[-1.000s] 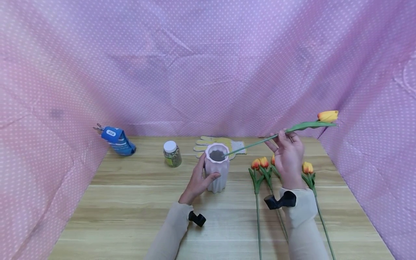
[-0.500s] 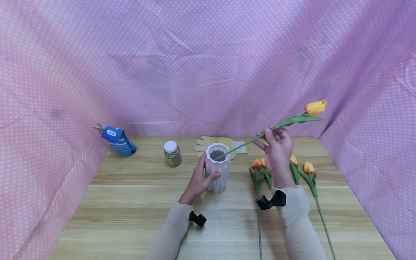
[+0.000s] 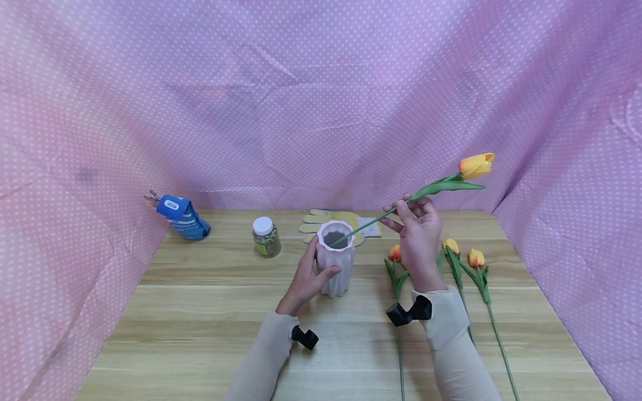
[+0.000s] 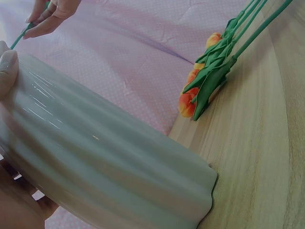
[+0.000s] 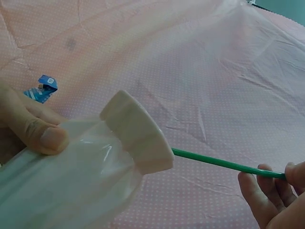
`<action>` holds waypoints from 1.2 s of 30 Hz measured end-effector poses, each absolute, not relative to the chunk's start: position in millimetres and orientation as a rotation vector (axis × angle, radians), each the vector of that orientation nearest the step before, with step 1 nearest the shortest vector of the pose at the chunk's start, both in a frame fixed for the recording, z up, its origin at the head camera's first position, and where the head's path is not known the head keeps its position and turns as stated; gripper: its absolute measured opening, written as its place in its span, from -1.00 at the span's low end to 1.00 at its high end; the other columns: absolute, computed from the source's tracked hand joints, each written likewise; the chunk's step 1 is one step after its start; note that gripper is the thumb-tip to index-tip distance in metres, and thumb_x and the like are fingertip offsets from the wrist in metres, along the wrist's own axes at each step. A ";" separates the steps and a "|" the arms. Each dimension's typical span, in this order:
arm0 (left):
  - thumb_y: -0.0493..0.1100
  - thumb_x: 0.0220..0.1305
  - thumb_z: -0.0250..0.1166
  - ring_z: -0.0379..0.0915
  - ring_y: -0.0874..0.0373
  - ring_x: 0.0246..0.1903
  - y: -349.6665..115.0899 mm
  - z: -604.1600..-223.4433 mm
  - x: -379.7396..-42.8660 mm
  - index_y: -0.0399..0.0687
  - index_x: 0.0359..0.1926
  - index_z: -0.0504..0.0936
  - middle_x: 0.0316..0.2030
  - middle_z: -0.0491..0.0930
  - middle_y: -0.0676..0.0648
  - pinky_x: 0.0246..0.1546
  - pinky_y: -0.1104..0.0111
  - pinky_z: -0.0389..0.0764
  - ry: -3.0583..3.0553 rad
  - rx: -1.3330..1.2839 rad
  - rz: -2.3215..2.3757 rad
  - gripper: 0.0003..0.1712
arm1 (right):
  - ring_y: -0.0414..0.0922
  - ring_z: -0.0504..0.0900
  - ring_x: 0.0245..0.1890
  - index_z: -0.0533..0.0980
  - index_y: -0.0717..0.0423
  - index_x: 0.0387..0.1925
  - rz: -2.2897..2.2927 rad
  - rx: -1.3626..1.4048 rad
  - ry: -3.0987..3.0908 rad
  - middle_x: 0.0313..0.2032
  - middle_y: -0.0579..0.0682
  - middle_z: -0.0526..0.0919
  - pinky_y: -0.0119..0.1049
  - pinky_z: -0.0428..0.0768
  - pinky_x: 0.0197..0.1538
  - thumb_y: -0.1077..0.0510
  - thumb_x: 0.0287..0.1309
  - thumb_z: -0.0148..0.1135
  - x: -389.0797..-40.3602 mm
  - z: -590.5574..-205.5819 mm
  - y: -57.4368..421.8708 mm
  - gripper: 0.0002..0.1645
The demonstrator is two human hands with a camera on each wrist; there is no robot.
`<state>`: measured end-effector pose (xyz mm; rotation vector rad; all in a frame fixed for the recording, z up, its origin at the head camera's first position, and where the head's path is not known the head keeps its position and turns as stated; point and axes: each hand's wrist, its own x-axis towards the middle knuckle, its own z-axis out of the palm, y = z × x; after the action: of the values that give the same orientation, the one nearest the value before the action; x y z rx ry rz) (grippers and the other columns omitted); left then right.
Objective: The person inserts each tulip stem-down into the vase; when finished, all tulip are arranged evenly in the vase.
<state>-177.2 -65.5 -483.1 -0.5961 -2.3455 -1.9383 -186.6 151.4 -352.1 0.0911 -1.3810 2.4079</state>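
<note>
A pale pinkish-white fluted vase (image 3: 337,273) stands upright on the table, dark grey inside its mouth. My left hand (image 3: 307,278) grips its left side, thumb across the front; the left wrist view shows the glossy vase wall (image 4: 105,138) close up. With thumb and fingertips my right hand (image 3: 420,236) pinches the green stem of a yellow-orange tulip (image 3: 475,166), held slanted with the bloom up to the right. The stem's lower end reaches into the vase mouth. In the right wrist view, the stem (image 5: 209,160) runs from the rim to my fingers.
Several tulips (image 3: 476,259) lie on the wooden table (image 3: 200,334) at right, partly under my right forearm. A yellow-and-white glove (image 3: 368,225) lies behind the vase. A white-lidded jar (image 3: 266,238) and a blue bag (image 3: 183,218) stand to the left. Pink dotted cloth (image 3: 321,111) surrounds the table.
My right hand has moved left toward the vase with the tulip, tilting it more steeply. The stem's end has gone in past the rim. My left hand and the vase have stayed put.
</note>
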 end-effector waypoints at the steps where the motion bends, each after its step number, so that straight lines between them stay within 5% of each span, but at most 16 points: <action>1: 0.31 0.22 0.33 0.19 -0.06 0.48 -65.5 -483.4 -177.2 0.21 0.58 -0.02 0.47 0.28 -0.03 0.54 -0.12 0.12 -2.347 -0.595 -1.942 0.07 | -0.15 0.74 -0.35 0.46 0.18 -0.16 2.409 0.089 -1.385 -0.39 -0.03 0.67 -0.27 0.80 -0.32 0.32 0.31 0.19 -186.9 -352.5 150.2 -0.89; 25: 0.35 0.20 0.33 0.21 -0.08 0.47 -64.7 -484.0 -177.3 0.17 0.58 -0.02 0.46 0.29 -0.07 0.54 -0.12 0.14 -2.353 -0.577 -1.941 0.10 | -0.24 0.74 -0.39 0.48 0.04 -0.24 2.374 0.199 -1.650 -0.41 -0.11 0.63 -0.28 0.80 -0.30 0.42 0.33 0.13 -208.2 -352.4 132.7 -0.79; 36: 0.27 0.23 0.35 0.16 -0.09 0.49 -64.6 -484.5 -177.1 0.14 0.58 -0.02 0.48 0.27 -0.09 0.55 -0.14 0.09 -2.355 -0.563 -1.932 0.08 | -0.30 0.72 -0.37 0.45 0.15 -0.12 2.317 0.313 -1.845 -0.33 -0.13 0.60 -0.33 0.80 -0.27 0.38 0.36 0.13 -216.4 -353.2 126.4 -0.86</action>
<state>-177.1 -64.6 -484.5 -0.5631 -2.3553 -1.9321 -216.4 126.4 -353.2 0.3135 -1.8453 2.3172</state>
